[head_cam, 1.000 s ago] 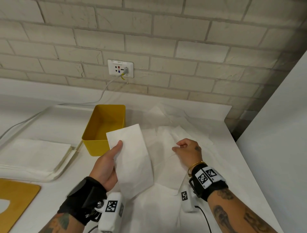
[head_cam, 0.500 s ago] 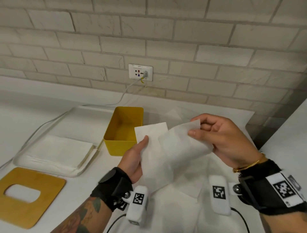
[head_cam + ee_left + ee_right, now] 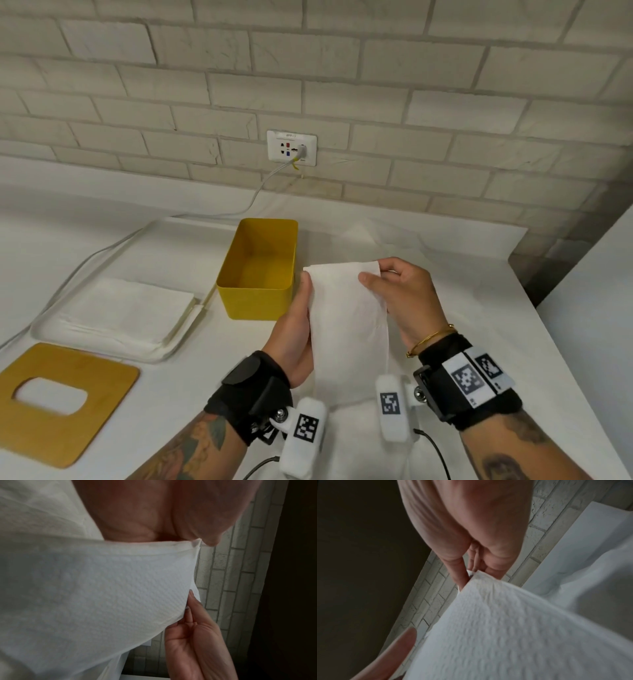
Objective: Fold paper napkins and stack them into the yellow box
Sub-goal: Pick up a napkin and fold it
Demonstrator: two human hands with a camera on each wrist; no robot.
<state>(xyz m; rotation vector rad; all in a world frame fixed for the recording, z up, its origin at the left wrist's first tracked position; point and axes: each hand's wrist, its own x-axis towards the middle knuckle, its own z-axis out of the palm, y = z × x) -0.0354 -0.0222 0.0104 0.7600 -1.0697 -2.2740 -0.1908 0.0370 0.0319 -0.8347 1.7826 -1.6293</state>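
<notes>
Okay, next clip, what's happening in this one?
A person is folding a white paper napkin in the air over a white table. The left hand grips its left edge and the right hand pinches the top right corner. The yellow box just behind holds no napkins yet. A tray of flat napkins sits to the left, with a wooden lid in front of it.

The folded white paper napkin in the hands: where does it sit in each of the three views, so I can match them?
Head: the folded white paper napkin stands at centre, left hand and right hand pinching its top corners, right of the yellow plastic box.
Left wrist: fills the lower left.
Right wrist: fills the lower right.
Shared landmark: pale brick wall.
</notes>
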